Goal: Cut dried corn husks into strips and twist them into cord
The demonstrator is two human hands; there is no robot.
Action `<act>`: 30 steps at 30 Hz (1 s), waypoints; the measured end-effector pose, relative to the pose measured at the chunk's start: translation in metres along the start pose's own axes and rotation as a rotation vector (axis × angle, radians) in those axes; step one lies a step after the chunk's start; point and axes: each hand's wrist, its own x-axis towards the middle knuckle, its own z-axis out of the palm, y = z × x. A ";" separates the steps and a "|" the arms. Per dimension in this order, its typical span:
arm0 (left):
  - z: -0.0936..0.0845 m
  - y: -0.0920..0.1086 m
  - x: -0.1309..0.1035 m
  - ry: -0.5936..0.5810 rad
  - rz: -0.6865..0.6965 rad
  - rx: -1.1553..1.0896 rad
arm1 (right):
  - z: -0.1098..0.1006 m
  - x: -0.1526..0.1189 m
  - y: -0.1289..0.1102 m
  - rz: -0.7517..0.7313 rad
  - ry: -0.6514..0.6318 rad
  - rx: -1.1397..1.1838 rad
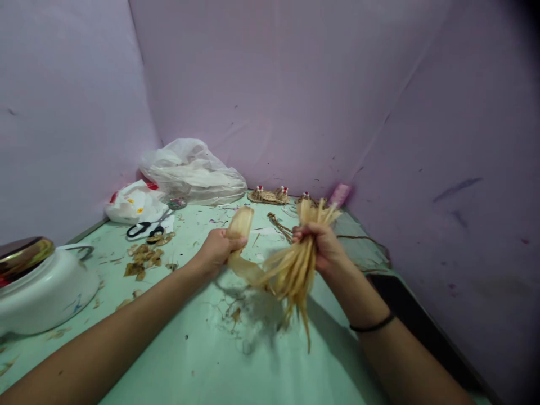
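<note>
A bundle of dried corn husk strips [297, 270] hangs from my right hand [321, 242], whose fingers are wrapped round its upper part; the tips dangle above the table and look slightly blurred. My left hand [219, 247] pinches a single wide, pale husk strip [241, 222] between thumb and fingers. The lower end of that strip runs toward the bundle; I cannot tell whether it is joined to it. Thin loose fibres [236, 315] lie on the green table [189, 360] beneath both hands.
Black-handled scissors [145, 229] and brown scraps [145, 259] lie at left, near a white pot-like vessel [46, 292]. A clear plastic bag [194, 174] rests against the back wall beside woven slippers [269, 196]. Braided cord [279, 226] lies behind my hands; a dark panel [413, 320] is at right.
</note>
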 end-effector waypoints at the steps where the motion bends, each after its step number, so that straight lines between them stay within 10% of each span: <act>1: -0.003 0.000 0.003 0.021 -0.013 -0.017 | -0.008 0.000 -0.013 0.019 -0.004 0.082; 6: -0.009 -0.001 0.007 -0.011 -0.033 0.006 | -0.024 -0.003 -0.043 -0.025 -0.025 0.184; 15: 0.009 -0.004 -0.013 -0.330 -0.053 0.072 | 0.031 -0.010 0.051 0.151 -0.061 -0.090; 30: 0.013 -0.002 -0.014 -0.185 0.065 0.260 | 0.030 -0.014 0.055 0.056 -0.044 -0.273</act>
